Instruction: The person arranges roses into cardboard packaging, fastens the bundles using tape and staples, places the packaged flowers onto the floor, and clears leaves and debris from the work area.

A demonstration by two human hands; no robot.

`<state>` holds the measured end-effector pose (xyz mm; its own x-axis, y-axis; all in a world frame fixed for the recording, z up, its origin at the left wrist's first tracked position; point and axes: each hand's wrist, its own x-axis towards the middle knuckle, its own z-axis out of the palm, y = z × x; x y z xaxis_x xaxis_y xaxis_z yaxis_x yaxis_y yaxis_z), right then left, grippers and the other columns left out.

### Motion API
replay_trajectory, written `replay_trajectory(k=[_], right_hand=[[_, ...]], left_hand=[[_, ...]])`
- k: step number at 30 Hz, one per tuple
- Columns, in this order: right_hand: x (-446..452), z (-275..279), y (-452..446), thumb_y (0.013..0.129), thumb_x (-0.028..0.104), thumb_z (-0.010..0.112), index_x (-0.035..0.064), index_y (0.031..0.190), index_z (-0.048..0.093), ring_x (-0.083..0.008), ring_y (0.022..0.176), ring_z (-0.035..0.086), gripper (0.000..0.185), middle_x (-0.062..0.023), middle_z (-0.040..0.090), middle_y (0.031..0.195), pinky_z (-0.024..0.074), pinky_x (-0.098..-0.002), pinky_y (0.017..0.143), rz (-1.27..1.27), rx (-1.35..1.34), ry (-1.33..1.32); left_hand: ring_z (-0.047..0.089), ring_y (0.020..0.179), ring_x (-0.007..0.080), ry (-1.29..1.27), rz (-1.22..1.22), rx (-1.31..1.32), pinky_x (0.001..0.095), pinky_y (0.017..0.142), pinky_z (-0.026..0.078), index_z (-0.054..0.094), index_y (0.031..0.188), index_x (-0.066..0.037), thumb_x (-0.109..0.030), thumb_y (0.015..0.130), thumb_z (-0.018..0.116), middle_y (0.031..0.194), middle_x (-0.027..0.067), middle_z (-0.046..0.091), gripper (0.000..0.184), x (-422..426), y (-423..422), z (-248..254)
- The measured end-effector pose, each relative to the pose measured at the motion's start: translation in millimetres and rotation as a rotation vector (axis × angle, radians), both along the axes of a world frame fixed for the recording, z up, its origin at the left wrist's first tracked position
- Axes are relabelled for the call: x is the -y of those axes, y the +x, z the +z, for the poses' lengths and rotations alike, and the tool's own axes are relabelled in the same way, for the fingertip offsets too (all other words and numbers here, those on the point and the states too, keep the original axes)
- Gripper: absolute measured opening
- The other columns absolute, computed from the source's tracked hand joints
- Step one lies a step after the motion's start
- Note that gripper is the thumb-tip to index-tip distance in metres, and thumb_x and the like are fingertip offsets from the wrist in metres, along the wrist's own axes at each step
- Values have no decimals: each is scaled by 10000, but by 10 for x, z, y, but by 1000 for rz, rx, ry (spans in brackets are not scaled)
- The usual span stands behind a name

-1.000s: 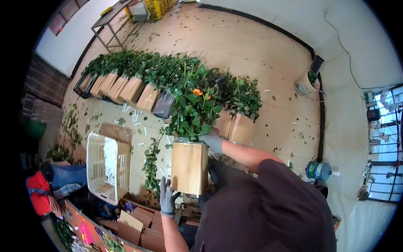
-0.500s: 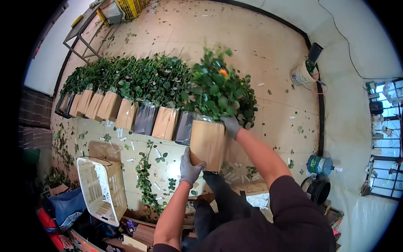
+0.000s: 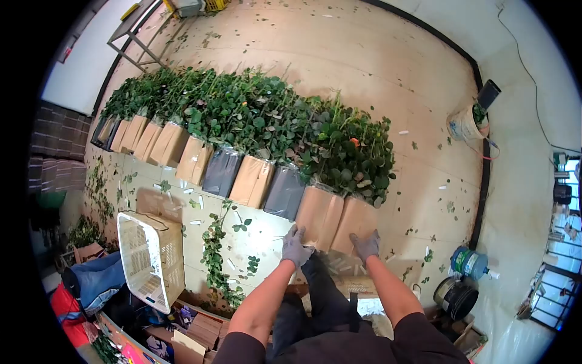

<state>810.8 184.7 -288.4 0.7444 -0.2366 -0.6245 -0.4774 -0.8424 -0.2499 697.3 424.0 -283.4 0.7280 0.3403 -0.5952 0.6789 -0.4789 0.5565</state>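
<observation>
My left hand (image 3: 297, 246), in a grey glove, grips the lower left corner of a brown paper-wrapped flower bunch (image 3: 317, 212). Against its right side lies another brown-wrapped flower bunch (image 3: 354, 224), the last in the row. My right hand (image 3: 366, 244), also gloved, holds that one at its lower right corner, thumb and fingers around the edge. Green leaves (image 3: 339, 164) spill from the upper ends of both, with one orange bloom (image 3: 354, 142) showing. On the left, a dark-wrapped bunch (image 3: 284, 192) rests beside them.
More brown and dark bunches (image 3: 251, 181) continue the row leftward on the littered tile floor. A cream plastic crate (image 3: 176, 261) lies at lower left. Along the right wall are a white bucket (image 3: 464, 124), a blue water bottle (image 3: 470, 264) and a black bucket (image 3: 456, 297).
The brown bunch in my hands has come down into the row, beside the rightmost one. My right hand has moved from its leafy top down to the rightmost bunch's lower corner.
</observation>
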Motion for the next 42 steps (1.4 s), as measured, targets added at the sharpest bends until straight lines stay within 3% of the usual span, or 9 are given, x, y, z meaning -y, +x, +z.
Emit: replay_trajectory(k=[8, 11, 15, 21, 23, 27, 35, 38, 42], right_hand=[[276, 102, 268, 799, 435, 805, -51, 1458, 403, -416, 1272, 543, 913, -302, 552, 1382, 422, -461, 1102, -45, -76, 59], [305, -117, 167, 821, 423, 771, -41, 1456, 422, -408, 1308, 480, 860, -279, 508, 1400, 399, -480, 1106, 154, 288, -294], [19, -98, 136, 868, 277, 751, -5, 1453, 457, -373, 1274, 486, 713, -267, 475, 1399, 413, -467, 1072, 708, 599, 24], [-1068, -341, -97, 919, 150, 651, -9, 1067, 618, -279, 789, 649, 220, -91, 644, 864, 561, -397, 747, 1023, -315, 526], [-1533, 201, -443, 924, 141, 626, 47, 988, 615, -230, 612, 603, 113, -42, 610, 734, 520, -373, 544, 801, -695, 533], [-1967, -634, -669, 944, 159, 585, 102, 865, 591, -202, 509, 503, 98, -44, 549, 682, 433, -366, 458, 687, -1119, 618], [-2361, 867, -2982, 895, 198, 640, -5, 836, 700, -213, 581, 629, 220, -118, 665, 740, 522, -358, 555, 1866, -619, 225], [-2484, 753, -3779, 903, 231, 650, -18, 940, 711, -201, 653, 664, 259, -126, 690, 786, 538, -344, 595, 2211, -572, 262], [-2542, 857, -4845, 912, 245, 673, -35, 1094, 722, -194, 806, 698, 337, -129, 744, 924, 534, -331, 714, 2092, -784, 273]], left_hand=[[546, 1304, 366, -136, 7, 4, 431, 1148, 406, 634, 1338, -78, -314, 821, 770, 1401, 173, 600, 585, -102, -271, 383], [554, 1289, 369, -128, -30, 20, 440, 1125, 427, 634, 1329, -86, -295, 832, 752, 1393, 172, 605, 552, -242, -762, 753], [549, 1297, 379, -131, 188, -253, 459, 1123, 429, 602, 1383, -131, -337, 900, 673, 1397, 180, 589, 530, -267, -1826, 1030], [667, 1134, 385, -153, 664, -461, 466, 974, 527, 701, 1241, -85, -330, 845, 642, 1201, 217, 703, 469, 187, -3562, 1506], [669, 1126, 384, -85, 833, -437, 462, 955, 532, 727, 1182, -81, -351, 841, 646, 1182, 219, 708, 442, 625, -4076, 1192], [663, 1136, 398, -142, 1017, -337, 461, 948, 534, 734, 1160, -65, -341, 823, 642, 1246, 230, 683, 445, 1234, -4540, 1362], [675, 1096, 381, -229, 1477, -15, 463, 931, 524, 746, 1150, -96, -463, 852, 617, 1180, 195, 718, 491, 2867, -5267, 920], [670, 1109, 398, -239, 1596, -119, 470, 958, 511, 744, 1139, -42, -510, 845, 599, 1181, 225, 712, 571, 3303, -5482, 1026], [667, 1123, 404, -268, 1691, -116, 458, 987, 507, 730, 1190, -50, -524, 847, 594, 1194, 230, 708, 601, 3722, -5609, 1160]])
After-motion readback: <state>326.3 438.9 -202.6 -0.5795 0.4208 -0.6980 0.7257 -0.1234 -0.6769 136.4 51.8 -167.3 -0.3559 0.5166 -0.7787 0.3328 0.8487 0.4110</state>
